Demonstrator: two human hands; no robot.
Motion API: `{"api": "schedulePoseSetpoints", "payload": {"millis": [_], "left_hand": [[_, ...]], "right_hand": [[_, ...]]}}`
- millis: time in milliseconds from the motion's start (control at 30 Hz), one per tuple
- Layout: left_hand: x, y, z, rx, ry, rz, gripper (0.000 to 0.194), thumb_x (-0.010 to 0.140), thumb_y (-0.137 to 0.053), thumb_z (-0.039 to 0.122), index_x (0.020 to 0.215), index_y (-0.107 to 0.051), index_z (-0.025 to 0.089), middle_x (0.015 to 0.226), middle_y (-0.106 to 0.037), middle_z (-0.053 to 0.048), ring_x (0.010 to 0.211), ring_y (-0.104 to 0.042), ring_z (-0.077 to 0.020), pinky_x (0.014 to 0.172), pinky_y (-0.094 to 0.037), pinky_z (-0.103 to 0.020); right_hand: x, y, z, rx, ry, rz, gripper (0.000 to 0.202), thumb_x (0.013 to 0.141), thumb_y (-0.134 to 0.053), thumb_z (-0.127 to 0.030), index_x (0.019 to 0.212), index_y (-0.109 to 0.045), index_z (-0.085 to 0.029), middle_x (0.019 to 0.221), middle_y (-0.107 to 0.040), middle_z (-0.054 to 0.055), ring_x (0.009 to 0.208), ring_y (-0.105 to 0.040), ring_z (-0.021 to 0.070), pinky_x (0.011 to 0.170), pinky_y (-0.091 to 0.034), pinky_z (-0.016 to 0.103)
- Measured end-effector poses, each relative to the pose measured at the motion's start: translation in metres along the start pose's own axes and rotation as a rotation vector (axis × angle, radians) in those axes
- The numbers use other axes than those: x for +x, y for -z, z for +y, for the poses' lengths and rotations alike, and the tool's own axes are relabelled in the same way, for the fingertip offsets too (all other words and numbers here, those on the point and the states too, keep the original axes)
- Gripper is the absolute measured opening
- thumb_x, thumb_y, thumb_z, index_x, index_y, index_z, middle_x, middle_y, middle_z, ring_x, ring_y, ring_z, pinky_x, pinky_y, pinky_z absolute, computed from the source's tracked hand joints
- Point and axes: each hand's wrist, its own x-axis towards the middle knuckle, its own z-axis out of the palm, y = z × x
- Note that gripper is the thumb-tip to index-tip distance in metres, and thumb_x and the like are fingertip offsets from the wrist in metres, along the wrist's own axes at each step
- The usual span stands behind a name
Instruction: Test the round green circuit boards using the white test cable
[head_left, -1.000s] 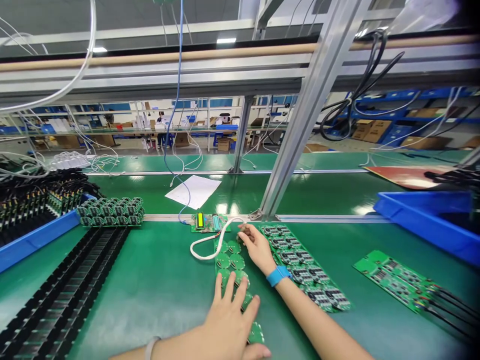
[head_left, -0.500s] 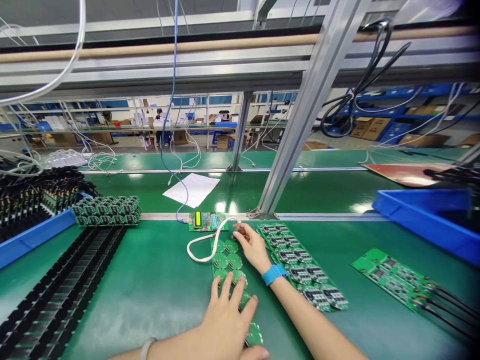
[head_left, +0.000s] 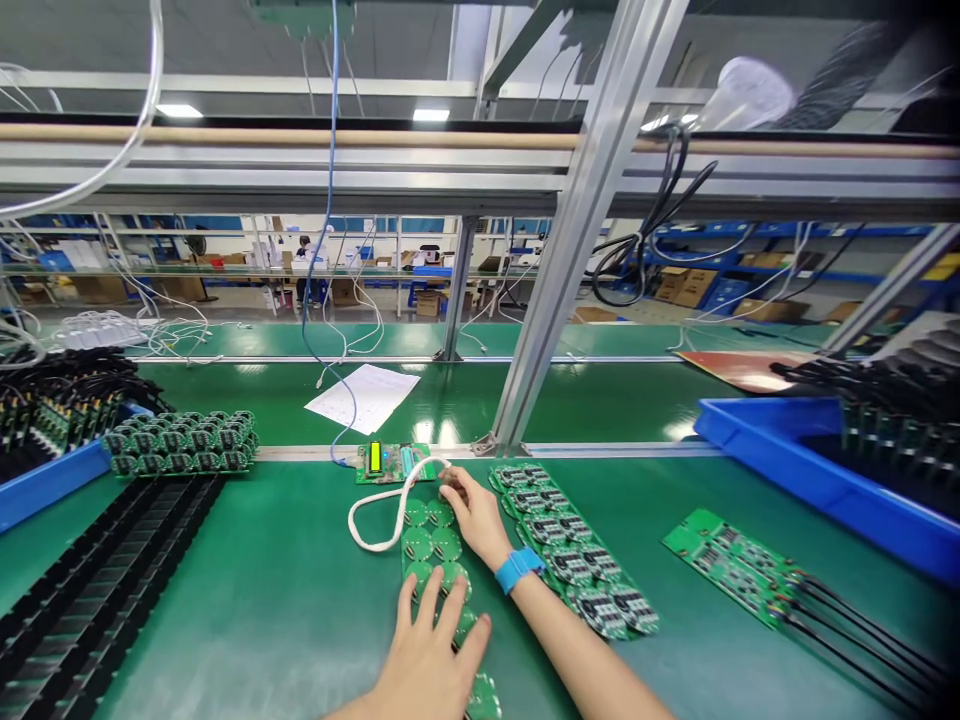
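My left hand [head_left: 431, 655] lies with fingers spread over a green panel of round circuit boards [head_left: 418, 545], its fingertips resting on the panel's middle. At the panel's far end my right hand [head_left: 474, 515], with a blue wristband, is pinched around the end of a white-sleeved cable [head_left: 405, 498]. My fingers hide the tip of that cable. The cable loops left over the panel's corner. Just beyond is a small green tester board [head_left: 391, 462] with a lit yellow-green display. Right of my right hand lies a stack of panels with round black-and-white boards [head_left: 574, 550].
Further right is a green board with black leads [head_left: 735, 565], near a blue bin [head_left: 757, 440]. On the left, stacked boards [head_left: 184, 440] stand by long black racks [head_left: 142, 580] and another blue bin [head_left: 56, 490]. A metal post [head_left: 555, 230] rises behind my hands; a paper sheet [head_left: 364, 397] lies beyond.
The camera view has tilted up and turned slightly right, so the bench appears lower and further left. Both hands keep their places on and at the panel.
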Motion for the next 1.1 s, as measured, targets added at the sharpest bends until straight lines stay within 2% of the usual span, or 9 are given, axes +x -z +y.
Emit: {"api": "schedulePoseSetpoints", "payload": {"millis": [100, 233, 300, 500, 667, 800, 867, 967, 1100], "left_hand": [[0.000, -0.004, -0.002, 0.019, -0.002, 0.024, 0.075, 0.087, -0.036, 0.076, 0.141, -0.040, 0.024, 0.142, -0.042, -0.019, 0.126, -0.041, -0.0433, 0.096, -0.038, -0.057], [-0.001, -0.012, -0.003, 0.068, -0.001, 0.066, 0.046, 0.100, -0.038, 0.047, 0.142, -0.038, 0.030, 0.144, -0.041, -0.013, 0.125, -0.044, -0.0383, 0.094, -0.041, -0.052], [-0.001, -0.017, -0.003, 0.108, 0.002, 0.087, 0.042, 0.101, -0.037, 0.041, 0.141, -0.037, 0.031, 0.143, -0.043, -0.012, 0.123, -0.046, -0.0369, 0.091, -0.044, -0.051], [-0.003, -0.019, 0.000, 0.067, 0.053, 0.111, 0.049, 0.099, -0.037, 0.047, 0.141, -0.037, 0.022, 0.148, -0.038, -0.007, 0.129, -0.039, -0.0340, 0.097, -0.042, -0.049], [-0.003, -0.016, 0.000, -0.005, 0.053, 0.071, 0.066, 0.094, -0.035, 0.066, 0.140, -0.038, 0.019, 0.148, -0.037, -0.010, 0.131, -0.036, -0.0367, 0.102, -0.036, -0.054], [-0.003, -0.015, -0.001, -0.029, 0.060, 0.039, 0.047, 0.100, -0.034, 0.046, 0.141, -0.037, 0.022, 0.150, -0.034, -0.008, 0.132, -0.036, -0.0359, 0.103, -0.035, -0.057], [-0.003, -0.009, -0.001, -0.079, 0.066, 0.005, 0.054, 0.099, -0.035, 0.052, 0.142, -0.035, 0.020, 0.150, -0.032, -0.010, 0.134, -0.033, -0.0373, 0.106, -0.032, -0.058], [-0.001, 0.007, 0.001, -0.183, 0.064, -0.067, 0.079, 0.090, -0.036, 0.073, 0.145, -0.032, 0.016, 0.151, -0.030, -0.014, 0.137, -0.026, -0.0399, 0.109, -0.026, -0.060], [0.000, 0.020, 0.003, -0.256, 0.086, -0.114, 0.080, 0.090, -0.034, 0.074, 0.145, -0.031, 0.016, 0.151, -0.029, -0.015, 0.138, -0.024, -0.0399, 0.110, -0.024, -0.061]], "right_hand": [[0.000, 0.000, 0.002, -0.005, 0.005, 0.000, 0.022, 0.087, -0.046, -0.030, 0.098, -0.060, -0.018, 0.090, -0.069, 0.007, 0.077, -0.065, 0.0218, 0.074, -0.051, 0.032], [-0.001, -0.001, 0.004, 0.007, 0.005, -0.002, 0.023, 0.087, -0.046, -0.032, 0.099, -0.061, -0.018, 0.090, -0.069, 0.008, 0.077, -0.065, 0.0227, 0.076, -0.051, 0.034], [-0.001, -0.001, 0.006, 0.018, 0.002, -0.005, 0.024, 0.087, -0.046, -0.033, 0.099, -0.060, -0.018, 0.091, -0.069, 0.008, 0.078, -0.065, 0.0227, 0.077, -0.051, 0.034], [-0.001, -0.002, 0.010, -0.021, 0.000, -0.008, 0.025, 0.087, -0.045, -0.034, 0.100, -0.061, -0.019, 0.095, -0.069, 0.009, 0.080, -0.065, 0.0233, 0.078, -0.051, 0.035], [-0.001, -0.002, 0.011, -0.038, 0.018, -0.003, 0.023, 0.088, -0.045, -0.034, 0.099, -0.060, -0.019, 0.092, -0.070, 0.008, 0.078, -0.066, 0.0232, 0.075, -0.052, 0.035], [-0.001, -0.002, 0.008, -0.035, 0.034, 0.005, 0.021, 0.087, -0.046, -0.033, 0.096, -0.060, -0.020, 0.090, -0.071, 0.007, 0.076, -0.066, 0.0226, 0.074, -0.052, 0.034], [0.000, -0.001, 0.007, -0.034, 0.038, 0.004, 0.020, 0.087, -0.047, -0.032, 0.095, -0.060, -0.020, 0.088, -0.070, 0.007, 0.076, -0.066, 0.0224, 0.074, -0.052, 0.034], [0.000, -0.001, 0.008, -0.035, 0.038, 0.004, 0.021, 0.088, -0.046, -0.033, 0.097, -0.060, -0.020, 0.088, -0.070, 0.007, 0.076, -0.065, 0.0223, 0.073, -0.052, 0.034], [-0.001, -0.001, 0.009, -0.049, 0.042, 0.002, 0.021, 0.088, -0.046, -0.033, 0.097, -0.060, -0.020, 0.089, -0.069, 0.007, 0.076, -0.065, 0.0228, 0.073, -0.052, 0.034]]}}
